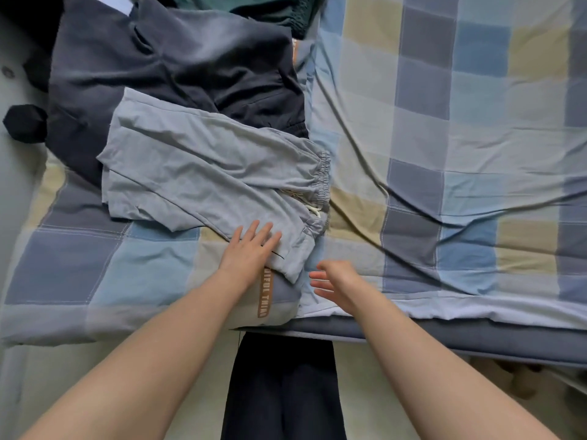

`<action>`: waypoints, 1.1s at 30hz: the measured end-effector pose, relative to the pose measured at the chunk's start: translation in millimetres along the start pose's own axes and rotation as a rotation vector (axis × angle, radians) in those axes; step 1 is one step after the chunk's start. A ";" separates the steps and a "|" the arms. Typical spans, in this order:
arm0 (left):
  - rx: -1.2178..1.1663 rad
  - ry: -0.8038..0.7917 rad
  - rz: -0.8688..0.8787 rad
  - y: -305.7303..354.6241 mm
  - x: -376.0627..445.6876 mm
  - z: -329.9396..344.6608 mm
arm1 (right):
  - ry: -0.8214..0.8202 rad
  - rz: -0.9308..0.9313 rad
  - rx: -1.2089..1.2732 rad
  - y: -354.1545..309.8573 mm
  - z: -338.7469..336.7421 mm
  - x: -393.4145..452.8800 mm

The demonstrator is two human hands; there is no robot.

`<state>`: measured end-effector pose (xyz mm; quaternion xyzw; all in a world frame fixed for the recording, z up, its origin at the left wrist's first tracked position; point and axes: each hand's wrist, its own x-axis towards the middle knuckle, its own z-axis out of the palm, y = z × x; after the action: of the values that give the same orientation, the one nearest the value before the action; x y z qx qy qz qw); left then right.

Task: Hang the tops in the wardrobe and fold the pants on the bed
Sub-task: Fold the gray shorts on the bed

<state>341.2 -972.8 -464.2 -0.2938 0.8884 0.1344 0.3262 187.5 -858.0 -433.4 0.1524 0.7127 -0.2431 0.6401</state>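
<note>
The grey pants lie on the checked bedspread, already doubled over, directly ahead of the person and a little to their left. The long axis runs from the elastic waistband at the right, near the middle of the bed, out to the folded leg ends at the left. The far edge of the pants overlaps a dark garment heaped beyond; a green garment shows at the top of the view.

The left hand rests flat on the near corner of the pants, fingers straight and spread, gripping nothing. The right hand hovers just beside that corner, above the bedspread, fingers relaxed and apart, holding nothing and not touching the cloth.

Judgement: the left hand is the nearer and already pins the near edge. The waistband end lies closer to the right hand. A further fold would most likely run across the long axis, waistband toward leg ends, with the right hand reaching forward and slightly left to take it.
</note>
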 end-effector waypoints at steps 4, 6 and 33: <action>-0.036 0.019 0.052 -10.0 15.6 8.5 | 0.016 0.027 -0.067 8.3 19.6 12.7; -0.132 0.054 -0.018 -11.5 16.6 5.8 | -0.007 0.051 -0.023 10.2 29.1 15.1; -1.103 -0.144 -0.351 -38.6 -58.9 -169.8 | -0.048 -1.238 -1.061 -6.7 29.6 -212.6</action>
<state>315.9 -1050.8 -299.7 -0.5532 0.6006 0.5409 0.2017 237.3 -859.6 -224.6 -0.5978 0.6742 -0.1861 0.3918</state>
